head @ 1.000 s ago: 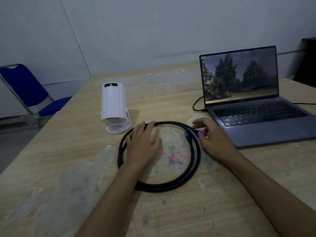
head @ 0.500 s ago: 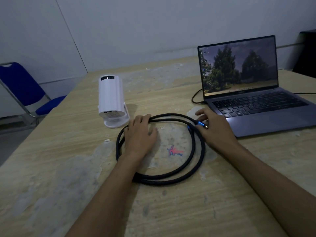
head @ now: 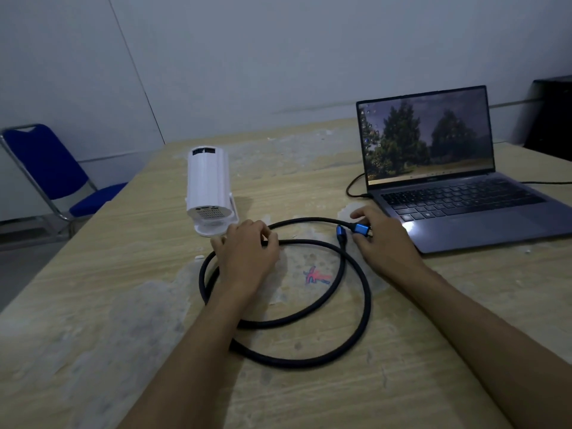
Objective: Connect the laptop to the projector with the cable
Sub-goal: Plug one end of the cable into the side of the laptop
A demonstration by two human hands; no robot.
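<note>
Plugging the cable (head: 291,363) into the laptop (head: 464,205).
Your right hand (head: 387,246) pinches the blue plug (head: 360,229) just beside it; your left hand (head: 247,252) grips the cable on the counter (head: 123,305). Square it up before pushing.

On the worn wooden table (head: 93,305), the white cylindrical projector (head: 206,184) stands left, the open grey laptop (head: 464,205) right. The black braided cable (head: 366,305) lies in 2 loops between and before them. The left hand (head: 247,255) holds its rear arc before the projector; the right hand (head: 387,246) pinches its end beside the laptop.
</note>
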